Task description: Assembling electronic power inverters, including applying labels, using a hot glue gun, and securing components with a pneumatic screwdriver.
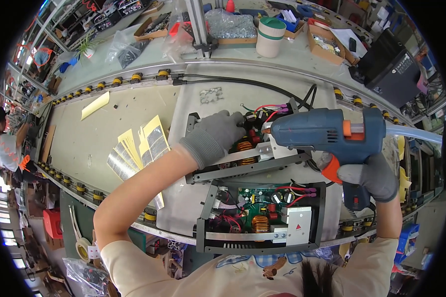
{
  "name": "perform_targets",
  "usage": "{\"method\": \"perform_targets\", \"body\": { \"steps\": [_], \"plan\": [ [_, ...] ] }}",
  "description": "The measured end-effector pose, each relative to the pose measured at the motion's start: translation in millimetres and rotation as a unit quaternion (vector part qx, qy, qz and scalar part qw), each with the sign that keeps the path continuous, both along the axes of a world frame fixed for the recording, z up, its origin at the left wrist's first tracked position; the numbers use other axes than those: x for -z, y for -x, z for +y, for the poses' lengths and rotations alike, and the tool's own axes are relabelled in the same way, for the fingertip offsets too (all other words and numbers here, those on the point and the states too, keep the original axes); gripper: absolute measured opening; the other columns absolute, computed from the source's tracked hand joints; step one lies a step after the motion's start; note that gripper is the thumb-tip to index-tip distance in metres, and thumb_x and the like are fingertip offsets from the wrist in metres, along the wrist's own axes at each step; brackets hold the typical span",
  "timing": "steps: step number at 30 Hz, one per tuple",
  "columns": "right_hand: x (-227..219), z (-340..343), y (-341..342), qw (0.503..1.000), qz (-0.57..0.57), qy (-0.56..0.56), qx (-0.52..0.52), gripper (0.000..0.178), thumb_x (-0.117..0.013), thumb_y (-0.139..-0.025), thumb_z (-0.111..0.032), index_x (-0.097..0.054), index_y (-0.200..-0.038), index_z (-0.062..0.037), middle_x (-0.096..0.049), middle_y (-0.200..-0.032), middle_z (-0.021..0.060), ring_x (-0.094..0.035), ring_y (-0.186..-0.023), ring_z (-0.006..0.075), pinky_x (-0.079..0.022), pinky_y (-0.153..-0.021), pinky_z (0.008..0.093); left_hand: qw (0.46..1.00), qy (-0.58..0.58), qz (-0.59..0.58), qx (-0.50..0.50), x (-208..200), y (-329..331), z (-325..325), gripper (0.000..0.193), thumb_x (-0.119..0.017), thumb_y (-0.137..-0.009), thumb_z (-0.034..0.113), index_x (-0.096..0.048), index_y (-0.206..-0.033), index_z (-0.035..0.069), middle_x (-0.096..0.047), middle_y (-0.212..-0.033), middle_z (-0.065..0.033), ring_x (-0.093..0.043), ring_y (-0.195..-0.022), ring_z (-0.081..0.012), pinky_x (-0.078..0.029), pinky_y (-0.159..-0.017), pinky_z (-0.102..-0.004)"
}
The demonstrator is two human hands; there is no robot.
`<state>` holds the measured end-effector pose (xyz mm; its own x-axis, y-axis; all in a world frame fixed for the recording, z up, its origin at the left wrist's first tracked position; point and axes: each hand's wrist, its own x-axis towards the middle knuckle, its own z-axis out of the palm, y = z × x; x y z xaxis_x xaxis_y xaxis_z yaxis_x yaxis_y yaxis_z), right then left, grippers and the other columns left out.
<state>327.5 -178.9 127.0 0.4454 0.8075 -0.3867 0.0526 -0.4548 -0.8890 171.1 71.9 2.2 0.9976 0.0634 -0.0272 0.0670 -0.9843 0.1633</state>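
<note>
My right hand (369,178), in a grey glove, is wrapped round the handle of a blue hot glue gun (307,129) with an orange trigger. A clear glue stick (414,132) runs out of its back, and its nozzle points left over an open electronic unit (250,171) in a black metal case. My left hand (215,136), gloved too, reaches into that unit with curled fingers; its fingertips are partly hidden among the parts. Nearer to me lies a second open unit (262,213), with a green circuit board, a copper coil, red wires and a white plate.
Yellow-backed label sheets (141,143) lie fanned out on the left, and another yellow sheet (95,105) farther off. Black cables (262,83) run behind the units. Yellow-black rollers (116,80) line the bench edges. At the back stand a lidded bin (271,37) and a black computer case (389,64).
</note>
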Motion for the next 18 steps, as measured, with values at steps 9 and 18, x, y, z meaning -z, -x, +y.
{"method": "perform_targets", "body": {
  "steps": [9,18],
  "plan": [
    [10.1,3.5,-4.1,0.998,0.041,-0.036,-0.028,0.04,-0.065,-0.065,-0.008,-0.058,-0.104,0.0011,-0.064,-0.094,0.0098,-0.062,-0.089,0.0192,-0.05,-0.077,0.0305,0.995,-0.023,0.09,-0.019,-8.3,-6.7,-5.2,0.024,-0.054,-0.081,0.018,-0.062,-0.103,0.014,-0.053,-0.102,-0.011,-0.058,-0.089,-0.0288,-0.05,-0.073,-0.0395],
    [7.1,8.2,-7.1,0.999,0.019,-0.012,-0.028,0.039,-0.064,-0.066,-0.01,-0.059,-0.103,-0.0004,-0.064,-0.092,0.0078,-0.061,-0.084,0.0157,-0.049,-0.069,0.0257,0.998,-0.015,0.038,-0.054,12.4,-8.7,0.2,0.019,-0.053,-0.081,0.018,-0.064,-0.096,0.012,-0.055,-0.099,-0.0084,-0.058,-0.089,-0.0285,-0.049,-0.075,-0.0384]
  ]
}}
